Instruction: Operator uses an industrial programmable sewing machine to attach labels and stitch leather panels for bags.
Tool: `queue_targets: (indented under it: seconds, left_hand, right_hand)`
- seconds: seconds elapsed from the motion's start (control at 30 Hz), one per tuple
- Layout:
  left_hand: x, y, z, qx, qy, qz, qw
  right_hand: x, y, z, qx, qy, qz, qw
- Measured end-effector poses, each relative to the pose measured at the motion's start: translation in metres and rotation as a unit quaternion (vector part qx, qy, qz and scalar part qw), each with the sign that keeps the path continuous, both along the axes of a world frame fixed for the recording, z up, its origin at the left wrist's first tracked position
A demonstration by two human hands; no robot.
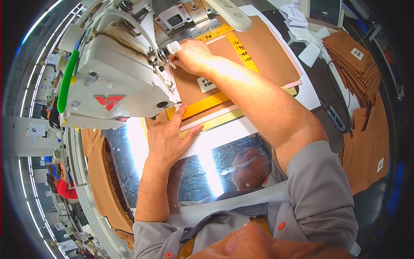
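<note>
My right hand point(191, 56) is closed at the needle area of the white sewing machine point(108, 64), beside a small white knob point(174, 47); what its fingers grip is hidden. My left hand point(170, 136) lies open below the needle, index finger stretched onto the lower strip of a yellow template frame point(205, 103), thumb apart on a pale edging strip. The frame surrounds a brown fabric panel point(187, 84) with a white label, partly hidden by my right forearm. A larger brown piece point(276, 52) lies beneath it to the right.
Brown piece stacks lie at right point(349, 56) and left point(97, 168). White scraps point(302, 34), a dark handheld tool point(334, 116) and a screen point(323, 13) sit at the right. A shiny metal plate point(228, 168) fronts the work. Other workers point(64, 185) sit at machines far left.
</note>
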State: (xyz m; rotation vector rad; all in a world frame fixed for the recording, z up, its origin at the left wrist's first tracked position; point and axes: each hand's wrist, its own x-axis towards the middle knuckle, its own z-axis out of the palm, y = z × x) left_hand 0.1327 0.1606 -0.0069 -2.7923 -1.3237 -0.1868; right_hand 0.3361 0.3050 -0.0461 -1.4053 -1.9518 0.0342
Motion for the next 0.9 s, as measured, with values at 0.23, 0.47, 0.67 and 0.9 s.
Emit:
queue_targets:
  seconds: [0.23,0.47,0.67,0.9]
  left_hand:
    - [-0.001,0.000,-0.001,-0.040,-0.016,-0.001,0.999]
    - [-0.003,-0.002,-0.001,-0.052,-0.018,-0.010,0.998]
    - [-0.001,-0.002,-0.011,-0.031,-0.019,0.006,0.999]
    - [0.001,-0.001,-0.011,0.024,-0.008,0.004,1.000]
  right_hand:
    - [-0.001,0.005,-0.007,0.088,-0.017,0.011,0.996]
    - [-0.008,-0.012,0.009,0.052,-0.152,0.007,0.987]
    - [-0.009,-0.024,0.020,-0.017,-0.240,0.043,0.970]
    - [-0.011,-0.042,0.055,-0.156,-0.270,0.033,0.950]
